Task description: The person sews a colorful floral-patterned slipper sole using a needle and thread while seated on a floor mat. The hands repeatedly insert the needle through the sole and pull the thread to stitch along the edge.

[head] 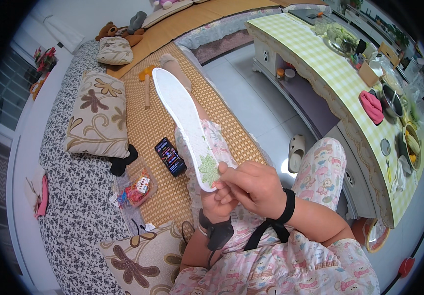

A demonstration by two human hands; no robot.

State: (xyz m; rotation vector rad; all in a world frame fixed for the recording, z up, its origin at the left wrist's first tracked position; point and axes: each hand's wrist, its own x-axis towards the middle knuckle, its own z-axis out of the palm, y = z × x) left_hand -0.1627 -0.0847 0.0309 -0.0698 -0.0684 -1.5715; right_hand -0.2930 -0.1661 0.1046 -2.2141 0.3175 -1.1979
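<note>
A white shoe insole (184, 107) slants up and away from my lap, with green leaf-like stitching (208, 167) at its near, heel end. My left hand (217, 204) grips this heel end from below. Over the same edge, my right hand (252, 184) has its thumb and fingers pinched together, touching or nearly touching the insole beside a small pinkish patch. Whatever may be between those fingertips is hidden; no needle or thread can be made out. Both wrists carry black straps.
On the woven mat (164, 199) left of my legs lie a smartphone (170, 156), a clear tray of coloured threads (136, 190) and a mallet (147, 86). Patterned cushions (97, 114) line the left. At right stands a cluttered table (289, 33); a slipper (297, 153) lies on the floor.
</note>
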